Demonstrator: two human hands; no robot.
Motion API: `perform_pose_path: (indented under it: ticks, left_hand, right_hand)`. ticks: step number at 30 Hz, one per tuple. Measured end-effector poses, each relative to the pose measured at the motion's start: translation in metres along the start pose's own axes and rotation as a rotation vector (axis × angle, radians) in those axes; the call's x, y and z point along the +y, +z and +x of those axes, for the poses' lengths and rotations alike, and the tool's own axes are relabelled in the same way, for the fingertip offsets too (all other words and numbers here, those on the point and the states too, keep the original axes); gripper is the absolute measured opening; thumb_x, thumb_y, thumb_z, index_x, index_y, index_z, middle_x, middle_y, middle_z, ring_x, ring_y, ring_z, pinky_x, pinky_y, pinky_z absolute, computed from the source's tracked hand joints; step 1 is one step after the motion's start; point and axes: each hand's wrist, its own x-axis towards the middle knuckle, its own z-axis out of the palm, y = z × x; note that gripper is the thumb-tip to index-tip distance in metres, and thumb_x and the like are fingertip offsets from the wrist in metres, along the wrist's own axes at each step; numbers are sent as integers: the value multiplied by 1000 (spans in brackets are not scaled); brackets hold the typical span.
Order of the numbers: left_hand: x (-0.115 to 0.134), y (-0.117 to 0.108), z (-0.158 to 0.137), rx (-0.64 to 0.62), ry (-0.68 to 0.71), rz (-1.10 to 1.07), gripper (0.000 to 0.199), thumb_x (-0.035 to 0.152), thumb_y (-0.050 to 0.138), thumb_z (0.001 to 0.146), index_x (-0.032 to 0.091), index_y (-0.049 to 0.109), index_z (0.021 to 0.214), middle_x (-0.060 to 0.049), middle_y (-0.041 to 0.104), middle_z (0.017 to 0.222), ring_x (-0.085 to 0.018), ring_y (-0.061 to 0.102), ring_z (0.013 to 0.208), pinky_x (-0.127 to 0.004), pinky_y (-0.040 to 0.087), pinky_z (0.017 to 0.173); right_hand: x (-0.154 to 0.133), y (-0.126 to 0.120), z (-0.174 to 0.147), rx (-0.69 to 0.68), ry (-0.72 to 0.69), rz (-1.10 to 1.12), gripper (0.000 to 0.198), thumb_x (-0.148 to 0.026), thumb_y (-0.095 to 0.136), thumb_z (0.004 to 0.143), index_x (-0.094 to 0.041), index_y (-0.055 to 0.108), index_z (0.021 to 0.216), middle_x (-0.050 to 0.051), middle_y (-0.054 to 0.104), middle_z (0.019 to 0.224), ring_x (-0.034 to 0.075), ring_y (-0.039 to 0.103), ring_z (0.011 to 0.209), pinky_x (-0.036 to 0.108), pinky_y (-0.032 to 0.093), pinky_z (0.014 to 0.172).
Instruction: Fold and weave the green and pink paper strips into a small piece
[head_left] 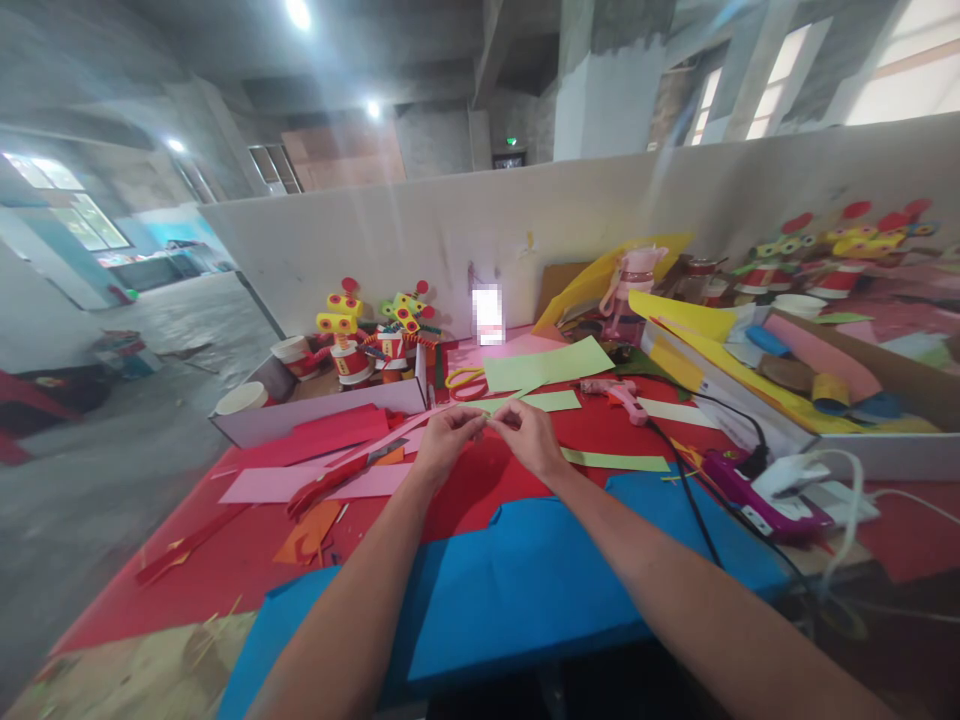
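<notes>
Head cam: green strip, 1 pc., prob. paper: light, bendy, tears easily. L grip, R grip: both pinched on it. Best hold: flat faces, fingertips, gently.

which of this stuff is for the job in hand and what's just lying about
Likely in use:
- thin green strip, pinched by the left hand and right hand
- green paper sheet just beyond

Probably just lying about:
- pink bottle
- orange scraps
- blue sheet
</notes>
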Motion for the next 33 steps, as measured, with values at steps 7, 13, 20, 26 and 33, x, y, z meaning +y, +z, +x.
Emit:
perform_pose_path:
  ticks: [7, 13, 20, 26, 33]
  left_hand:
    - [3, 4, -1, 37, -105, -95, 30, 37, 82, 60, 14, 71, 75, -1, 65, 60, -11, 54, 53, -24, 42, 57]
    - [8, 5, -3, 32, -95, -104, 26, 37, 80, 63, 13, 70, 68, -1, 63, 56, -10, 52, 52, -24, 42, 55]
    - [8, 5, -3, 32, -108, -135, 25, 35, 81, 62, 14, 70, 69, -1, 64, 57, -10, 53, 52, -23, 42, 55]
    - [7, 4, -3, 26, -94, -131, 24, 35, 80, 62, 14, 70, 68, -1, 63, 57, -10, 53, 51, -24, 42, 55]
    - [8, 5, -4, 60, -46, -91, 19, 31, 76, 65, 14, 67, 66, 0, 62, 56, -10, 52, 49, -23, 40, 53]
  right_hand:
    - [0, -1, 0, 32, 4, -66, 15, -27, 63, 77, -22, 55, 65, 0, 66, 65, 16, 62, 63, 25, 47, 61]
    - [-1, -1, -1, 20, -13, -71, 17, -31, 63, 77, -22, 55, 65, 0, 65, 64, 16, 60, 61, 25, 45, 58]
    - [2, 0, -1, 22, -20, -4, 20, -36, 61, 79, -22, 54, 67, 0, 64, 63, 15, 58, 59, 25, 44, 56]
    - [7, 1, 1, -1, -41, 69, 19, -37, 62, 78, -22, 53, 72, 0, 63, 66, 15, 60, 61, 25, 46, 58]
    - [12, 2, 0, -56, -7, 52, 13, -34, 61, 79, -20, 63, 78, 4, 71, 76, 19, 66, 71, 29, 50, 67]
